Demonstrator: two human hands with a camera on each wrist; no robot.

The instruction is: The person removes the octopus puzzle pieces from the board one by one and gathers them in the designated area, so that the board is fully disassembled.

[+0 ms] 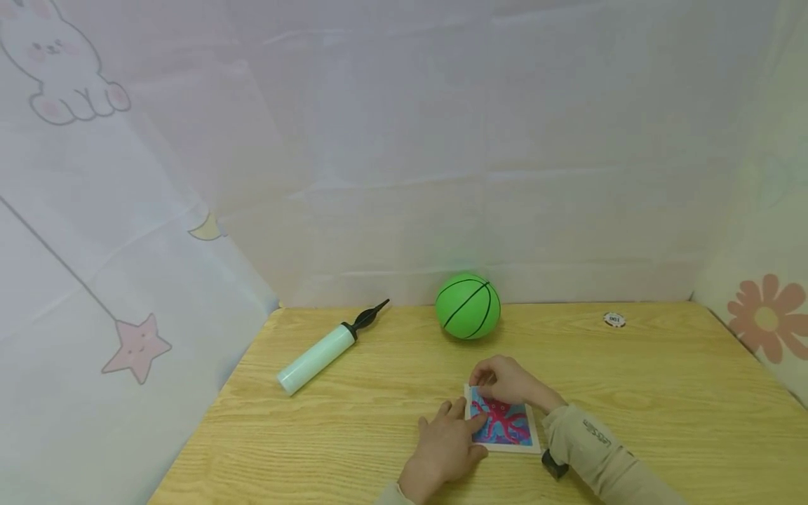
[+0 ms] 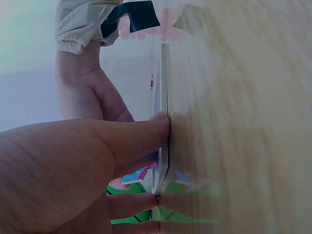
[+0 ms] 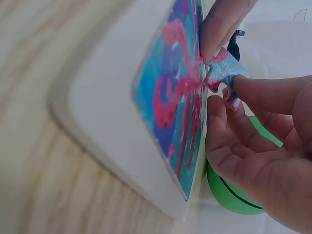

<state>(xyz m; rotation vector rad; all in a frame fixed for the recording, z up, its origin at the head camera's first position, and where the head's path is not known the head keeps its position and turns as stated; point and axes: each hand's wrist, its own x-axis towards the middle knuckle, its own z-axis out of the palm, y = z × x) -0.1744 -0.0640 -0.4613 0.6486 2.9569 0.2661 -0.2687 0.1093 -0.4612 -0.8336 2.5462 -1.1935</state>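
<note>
Head view: a puzzle board (image 1: 505, 424) with a pink octopus on a blue ground lies flat on the wooden tabletop (image 1: 663, 393), lower centre of the frame, just right of the middle.

Left hand (image 1: 449, 443): enters from the bottom edge, fingers extended, fingertips resting on the board's left edge and left part of the picture. Left wrist view confirms this: a fingertip (image 2: 158, 124) presses against the rim of the board (image 2: 163, 97), seen edge-on. Fingers straight, gripping nothing.

Right hand (image 1: 505, 382): over the upper left corner of the board, fingers curled. Right wrist view: thumb and a finger pinch a small puzzle piece (image 3: 223, 78), blue and pink, held just at the board's picture surface (image 3: 170, 97). Whether the piece touches the board cannot be told. A fingertip of the other hand (image 3: 219, 27) presses the picture right beside the piece.

The two hands are close together, both at the board's left half.

Elsewhere on the tabletop: green ball (image 1: 468, 306) with black lines, above the board near the back edge; pale green hand pump (image 1: 325, 351) with black nozzle, lying at a slant in the left centre; small round white disc (image 1: 614, 320) at the back right. Pale printed sheets form the backdrop (image 1: 404, 140).
</note>
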